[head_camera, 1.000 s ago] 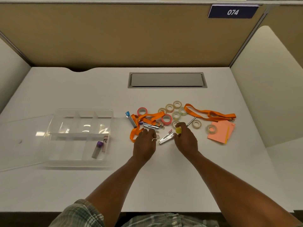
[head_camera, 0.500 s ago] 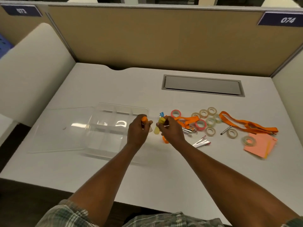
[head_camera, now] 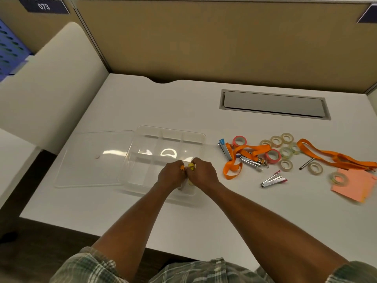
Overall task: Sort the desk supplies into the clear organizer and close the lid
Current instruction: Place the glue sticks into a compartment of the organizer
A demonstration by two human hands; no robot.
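Facing tan cubicle partition (head_camera: 204, 41), white desk (head_camera: 183, 103), grey cable hatch (head_camera: 273, 104), clear organizer (head_camera: 171, 130)

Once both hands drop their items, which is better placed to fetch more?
Probably the right hand: the lanyards and tape rolls lie right of the clear organizer, on its side; the left hand would cross over it.

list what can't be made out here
Head: orange-tipped item, left hand hides all but the tip.
Head: yellow-capped item, right hand hides most of it.
Head: organizer, both hands cover the near right compartment's contents.
Head: sign at top right, cut by the edge, number unreadable.
Head: notes, blurred.
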